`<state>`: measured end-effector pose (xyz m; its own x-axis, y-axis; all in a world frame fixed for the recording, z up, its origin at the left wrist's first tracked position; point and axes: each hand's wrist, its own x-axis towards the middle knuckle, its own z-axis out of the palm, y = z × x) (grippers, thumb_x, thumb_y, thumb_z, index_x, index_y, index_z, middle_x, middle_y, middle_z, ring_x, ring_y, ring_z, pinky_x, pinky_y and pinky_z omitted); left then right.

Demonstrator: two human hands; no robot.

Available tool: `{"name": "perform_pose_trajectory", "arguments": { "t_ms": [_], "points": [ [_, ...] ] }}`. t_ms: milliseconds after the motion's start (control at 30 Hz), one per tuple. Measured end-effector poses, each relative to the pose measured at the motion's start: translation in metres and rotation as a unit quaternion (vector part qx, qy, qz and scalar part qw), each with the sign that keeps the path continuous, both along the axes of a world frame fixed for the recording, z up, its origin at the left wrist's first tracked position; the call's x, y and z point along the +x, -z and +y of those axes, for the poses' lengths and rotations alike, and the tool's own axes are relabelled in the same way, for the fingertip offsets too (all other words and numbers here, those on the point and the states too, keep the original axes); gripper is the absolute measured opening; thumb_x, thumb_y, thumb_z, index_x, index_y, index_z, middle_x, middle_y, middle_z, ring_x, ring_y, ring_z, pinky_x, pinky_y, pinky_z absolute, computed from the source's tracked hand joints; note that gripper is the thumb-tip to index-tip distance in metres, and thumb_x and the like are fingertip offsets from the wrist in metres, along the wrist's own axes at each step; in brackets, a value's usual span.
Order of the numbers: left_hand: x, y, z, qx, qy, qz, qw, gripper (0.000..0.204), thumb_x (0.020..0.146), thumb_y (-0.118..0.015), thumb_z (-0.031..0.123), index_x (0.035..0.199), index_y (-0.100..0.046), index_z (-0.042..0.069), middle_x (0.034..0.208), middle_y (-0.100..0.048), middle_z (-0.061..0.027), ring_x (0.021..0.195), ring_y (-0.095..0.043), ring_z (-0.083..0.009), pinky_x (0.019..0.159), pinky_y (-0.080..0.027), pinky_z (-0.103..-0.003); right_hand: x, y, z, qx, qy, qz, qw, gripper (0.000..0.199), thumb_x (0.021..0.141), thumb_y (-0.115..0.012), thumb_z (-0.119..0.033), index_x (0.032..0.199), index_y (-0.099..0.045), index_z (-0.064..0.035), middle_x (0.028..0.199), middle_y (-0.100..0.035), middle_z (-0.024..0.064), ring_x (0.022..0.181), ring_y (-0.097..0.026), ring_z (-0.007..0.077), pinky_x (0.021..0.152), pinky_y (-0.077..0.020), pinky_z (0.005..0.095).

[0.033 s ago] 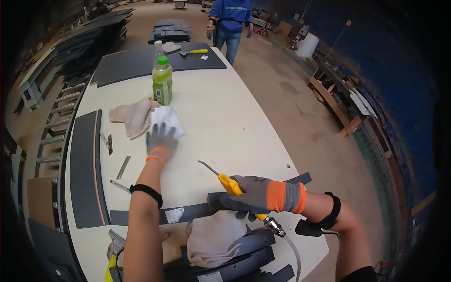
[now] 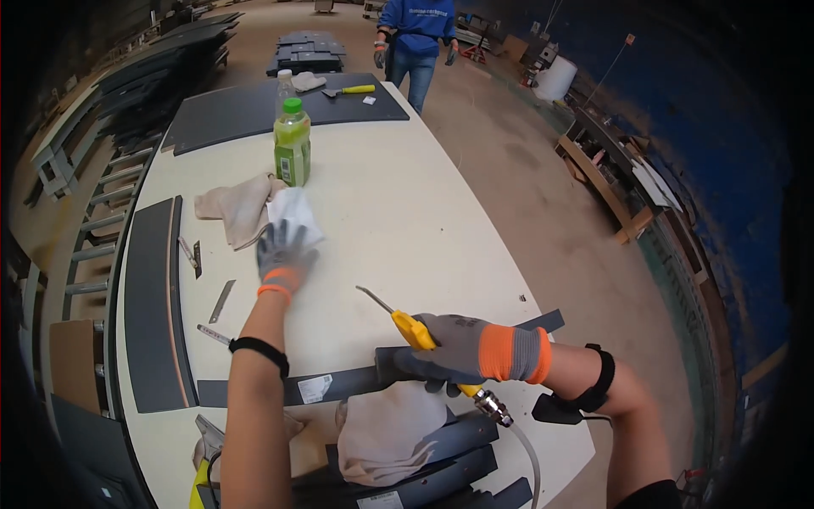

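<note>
My left hand [image 2: 287, 253], in a grey glove with an orange cuff, lies with fingers spread on the near edge of a white cloth [image 2: 294, 212]. A beige cloth [image 2: 236, 210] touches that cloth on its left. Wrapped round a yellow air blow gun [image 2: 413, 329] is my gloved right hand [image 2: 449, 349]; the thin metal nozzle points up and left, and a clear hose runs down from its metal coupling. Under this hand is a dark strip panel [image 2: 356, 384]. Another beige cloth [image 2: 392, 433] rests on several dark panels [image 2: 449, 469] at the near edge.
On the white table [image 2: 390, 204] stands a green-capped bottle [image 2: 292, 144] of green liquid. Blades [image 2: 222, 301] and a dark panel [image 2: 151, 305] lie on the left. A yellow-handled scraper [image 2: 352, 90] rests on the far panel. A person in blue [image 2: 415, 34] stands beyond the table.
My left hand has shifted slightly left and away from me, and the white cloth has moved a little with it. My right hand holds the blow gun almost still.
</note>
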<state>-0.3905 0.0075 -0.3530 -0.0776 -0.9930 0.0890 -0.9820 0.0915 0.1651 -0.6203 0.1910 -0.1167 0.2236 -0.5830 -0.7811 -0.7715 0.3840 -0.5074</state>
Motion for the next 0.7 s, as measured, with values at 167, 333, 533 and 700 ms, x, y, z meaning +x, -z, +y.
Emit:
{"name": "perform_pose_trajectory", "arguments": {
  "t_ms": [167,333,533,700],
  "points": [
    [0.035,-0.008,0.018,0.044,-0.083,-0.005,0.996,0.061,0.093,-0.041,0.051,0.147,-0.032,0.025,0.158,-0.018,-0.0072,0.146,-0.010,-0.0306,0.116,-0.009,-0.050,0.005,0.018,-0.012,0.003,-0.019,0.016,1.000,0.055,0.090,-0.053,-0.047,0.119,-0.045,-0.0010,0.075,-0.061,0.0068,0.059,-0.059,0.0137,0.058,-0.0500,0.0287],
    [0.051,-0.002,0.030,0.013,-0.088,-0.026,0.996,0.059,0.094,-0.039,0.050,0.147,-0.033,0.024,0.156,-0.021,-0.0087,0.144,-0.017,-0.0318,0.116,-0.012,-0.048,0.006,0.021,-0.014,-0.037,-0.030,0.043,0.998,0.057,0.090,-0.052,-0.048,0.119,-0.046,0.0006,0.076,-0.062,0.0085,0.060,-0.061,0.0163,0.064,-0.0506,0.0308],
    [0.053,-0.002,0.033,-0.008,-0.087,-0.034,0.996,0.058,0.094,-0.039,0.048,0.146,-0.034,0.023,0.155,-0.024,-0.0090,0.144,-0.018,-0.0319,0.115,-0.014,-0.049,-0.017,0.029,-0.009,-0.126,-0.005,0.074,0.989,0.056,0.088,-0.052,-0.048,0.114,-0.048,0.0015,0.078,-0.063,0.0117,0.064,-0.064,0.0203,0.069,-0.0504,0.0335],
    [0.052,-0.003,0.035,-0.025,-0.086,-0.033,0.995,0.055,0.095,-0.042,0.045,0.145,-0.037,0.023,0.155,-0.025,-0.0097,0.143,-0.020,-0.0318,0.115,-0.016,-0.048,-0.041,0.018,-0.008,-0.148,0.101,0.144,0.973,0.051,0.085,-0.053,-0.044,0.110,-0.049,0.0001,0.081,-0.063,0.0119,0.067,-0.065,0.0188,0.069,-0.0505,0.0328]
  ]
}}
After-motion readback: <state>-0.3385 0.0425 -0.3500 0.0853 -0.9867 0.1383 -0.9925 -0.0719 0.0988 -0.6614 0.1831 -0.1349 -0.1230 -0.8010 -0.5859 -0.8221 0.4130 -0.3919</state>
